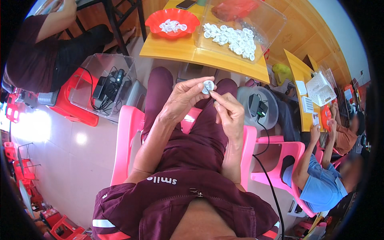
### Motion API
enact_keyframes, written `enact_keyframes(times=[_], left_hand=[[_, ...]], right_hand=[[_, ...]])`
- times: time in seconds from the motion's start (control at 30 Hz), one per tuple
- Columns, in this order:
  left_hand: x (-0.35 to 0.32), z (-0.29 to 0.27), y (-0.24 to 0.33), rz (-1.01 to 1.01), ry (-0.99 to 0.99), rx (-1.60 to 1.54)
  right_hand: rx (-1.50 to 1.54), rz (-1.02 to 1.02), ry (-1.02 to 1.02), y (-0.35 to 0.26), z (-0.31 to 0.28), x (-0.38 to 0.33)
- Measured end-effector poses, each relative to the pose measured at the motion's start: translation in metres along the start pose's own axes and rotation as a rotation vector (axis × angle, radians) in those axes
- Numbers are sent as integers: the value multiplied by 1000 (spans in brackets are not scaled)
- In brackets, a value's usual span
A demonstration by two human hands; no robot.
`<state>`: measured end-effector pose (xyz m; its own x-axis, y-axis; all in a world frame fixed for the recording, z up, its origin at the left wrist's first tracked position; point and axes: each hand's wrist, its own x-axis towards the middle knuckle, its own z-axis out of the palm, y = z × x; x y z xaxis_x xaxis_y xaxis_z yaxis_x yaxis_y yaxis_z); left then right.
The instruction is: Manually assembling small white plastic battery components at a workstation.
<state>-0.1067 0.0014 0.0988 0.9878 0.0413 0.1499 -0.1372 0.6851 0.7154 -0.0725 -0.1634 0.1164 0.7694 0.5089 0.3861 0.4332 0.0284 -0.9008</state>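
Note:
My left hand (183,98) pinches a small white round plastic part (207,86) between thumb and fingertips, held above my lap. My right hand (228,112) is beside it, its thumb and forefinger touching the part's lower right edge. Ahead on the yellow table (176,50) stands a red bowl (154,22) with several white parts (173,26). Next to it a clear plastic bin (276,20) holds a heap of the same white rings (234,38).
I sit on a pink plastic chair (127,136). A clear box (102,86) with black chargers and cables stands on the floor at left; a grey bucket (272,116) with a black adapter at right. One person sits upper left, another in blue at right by a second yellow table.

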Motion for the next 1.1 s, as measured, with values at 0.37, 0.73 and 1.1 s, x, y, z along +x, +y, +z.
enact_keyframes(times=[0.37, 0.73, 1.1], left_hand=[[3, 6, 5, 2, -7, -12], [3, 0, -6, 67, 46, 49], [3, -7, -15, 116, 113, 123]], right_hand=[[169, 104, 21, -4, 6, -3], [56, 173, 54, -6, 9, -2], [-208, 86, 75, 3, 18, -2]])
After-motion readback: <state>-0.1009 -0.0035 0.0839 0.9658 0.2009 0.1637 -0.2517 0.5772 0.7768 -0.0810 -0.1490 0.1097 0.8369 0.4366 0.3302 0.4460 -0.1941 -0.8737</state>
